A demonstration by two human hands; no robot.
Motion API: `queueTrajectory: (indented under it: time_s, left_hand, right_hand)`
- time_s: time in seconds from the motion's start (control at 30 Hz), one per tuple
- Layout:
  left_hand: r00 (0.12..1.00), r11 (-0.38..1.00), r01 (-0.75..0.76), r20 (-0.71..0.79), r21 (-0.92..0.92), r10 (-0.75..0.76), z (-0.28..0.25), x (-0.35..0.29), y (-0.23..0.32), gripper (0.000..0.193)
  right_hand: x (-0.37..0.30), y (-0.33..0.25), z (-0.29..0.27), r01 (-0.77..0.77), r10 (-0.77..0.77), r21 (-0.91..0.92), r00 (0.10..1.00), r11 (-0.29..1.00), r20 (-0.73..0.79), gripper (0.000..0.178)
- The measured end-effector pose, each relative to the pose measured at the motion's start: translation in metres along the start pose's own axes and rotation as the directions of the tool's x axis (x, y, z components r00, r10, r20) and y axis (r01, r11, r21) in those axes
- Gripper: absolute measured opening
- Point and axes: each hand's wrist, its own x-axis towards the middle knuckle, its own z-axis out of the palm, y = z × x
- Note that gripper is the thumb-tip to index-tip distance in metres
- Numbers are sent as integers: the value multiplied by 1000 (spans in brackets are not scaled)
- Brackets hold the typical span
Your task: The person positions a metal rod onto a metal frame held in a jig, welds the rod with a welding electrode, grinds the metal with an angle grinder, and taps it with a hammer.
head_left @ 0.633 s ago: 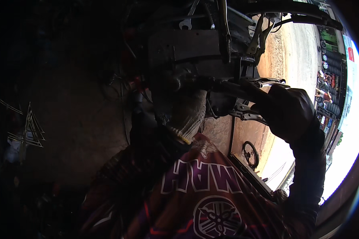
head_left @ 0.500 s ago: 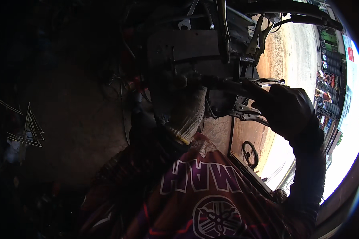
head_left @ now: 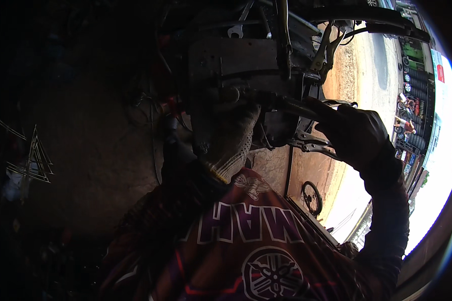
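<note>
My right hand [head_left: 355, 131], in a dark glove, is closed around the right end of a dark bar-shaped tool [head_left: 294, 107]. The bar runs leftward over a dark metal plate [head_left: 236, 54] on a metal frame, toward a rounded end [head_left: 231, 94]; its exact kind is hard to make out. My left hand [head_left: 231, 138] wears a pale knit glove with dots and a yellow-edged cuff. It sits just below that rounded end, its fingers lost in shadow. Locking pliers [head_left: 314, 144] are clamped near my right hand, and another pair [head_left: 327, 52] stands farther up the frame.
An open-ended wrench [head_left: 235, 31] lies at the far side of the frame. Thin metal rods [head_left: 34, 158] form triangles at the left. Right of the frame are a wheel [head_left: 312, 198], a sunlit road, stacked tires [head_left: 418, 83] and a distant person [head_left: 408, 125].
My right hand has shifted slightly left, with the bar still in its grip. My left hand stays by the rounded end. The whole view has tilted a little.
</note>
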Motion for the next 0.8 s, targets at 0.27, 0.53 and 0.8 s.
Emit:
queueTrajectory:
  time_s: [0.27, 0.53, 0.8]
  left_hand:
    - [997, 969, -63, 65, 237, 49, -7, -7, -11, 40]
    - [965, 756, -258, 127, 602, 229, 3, 3, -24, 30]
    - [957, 850, -276, 46, 448, 286, -9, -4, -15, 28]
  right_hand:
    - [3, 9, 2, 110, -113, -66, 993, 992, -44, 61]
    - [-15, 14, 4, 25, -21, 82, 998, 996, -53, 49]
    - [-6, 8, 5, 113, -114, -19, 985, 993, -126, 56]
